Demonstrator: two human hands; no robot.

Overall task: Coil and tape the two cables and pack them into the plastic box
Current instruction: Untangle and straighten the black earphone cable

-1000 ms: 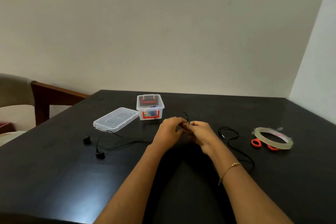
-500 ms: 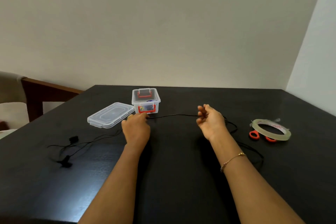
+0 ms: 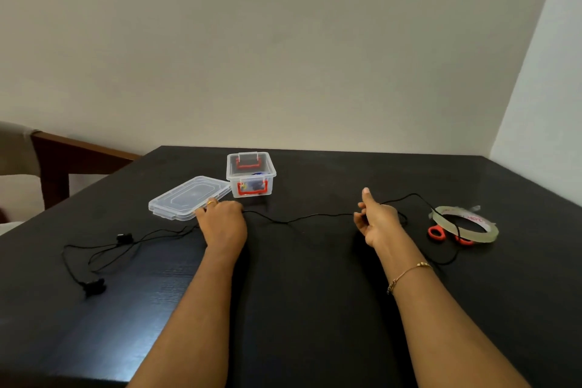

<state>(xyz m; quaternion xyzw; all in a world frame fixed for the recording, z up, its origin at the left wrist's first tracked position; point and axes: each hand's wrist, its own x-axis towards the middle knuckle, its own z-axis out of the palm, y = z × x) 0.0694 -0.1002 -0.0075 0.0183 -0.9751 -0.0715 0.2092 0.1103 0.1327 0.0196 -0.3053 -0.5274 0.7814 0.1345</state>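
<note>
Spread wider than a second ago, cable (image 3: 299, 218) now stretched mid-frame | left hand (image 3: 224, 224) clenched on cable near lid (image 3: 189, 197) | right hand (image 3: 378, 220) pinching other end, likely straightening before coiling | box (image 3: 251, 174) open upper centre | tape (image 3: 463, 224) right, ready

tape roll (image 3: 465, 224) | inner core | red print, partly legible: "Mont"
</note>
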